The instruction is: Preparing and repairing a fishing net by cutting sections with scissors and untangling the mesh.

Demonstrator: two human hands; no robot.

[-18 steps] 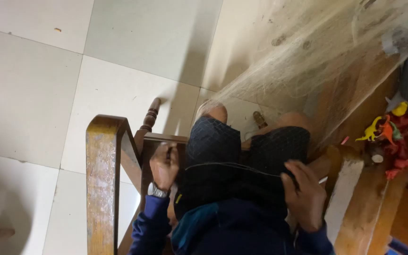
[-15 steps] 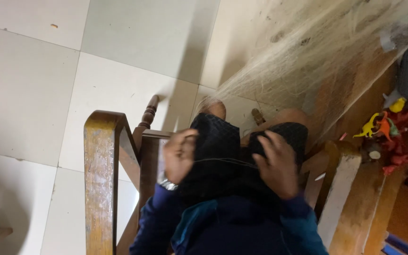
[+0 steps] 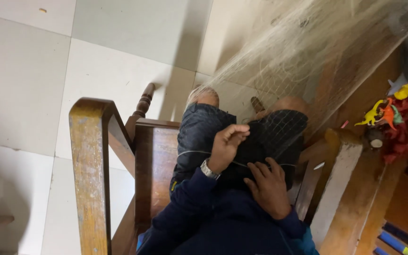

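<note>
Head view. The person's torso is being cut off by the bottom edge, and the dark blue sleeves are hiding both forearms. The lower legs are passing out of sight beyond the front edge of the brown wooden chair seat (image 3: 154, 174); only the bare knees are showing. The pale, fine-meshed fishing net (image 3: 308, 61) is running off the top right corner, so its full extent cannot be told.

The net is draping down from the upper right over the right knee and across the lap, on the dark quilted shorts (image 3: 199, 137). Its mesh is thin and translucent, bunching in folds, and a pale cord of it is crossing the lap just beside both hands.

The left hand (image 3: 225, 148), with a metal watch at the wrist, is lying over the middle of the lap, fingers curled loosely inward; whether they are pinching the mesh cannot be told. The right hand (image 3: 267, 186) is resting palm down on the net-covered lap, fingers spread and nearly flat, gripping nothing visibly.

The glossy, worn wooden armrest (image 3: 88, 165) is standing at the seat's left edge. Small bright plastic toy dinosaurs (image 3: 386, 113) are lying on the wooden surface at right, well apart from the hands. Pale square tiles (image 3: 34, 80) are covering the floor.
</note>
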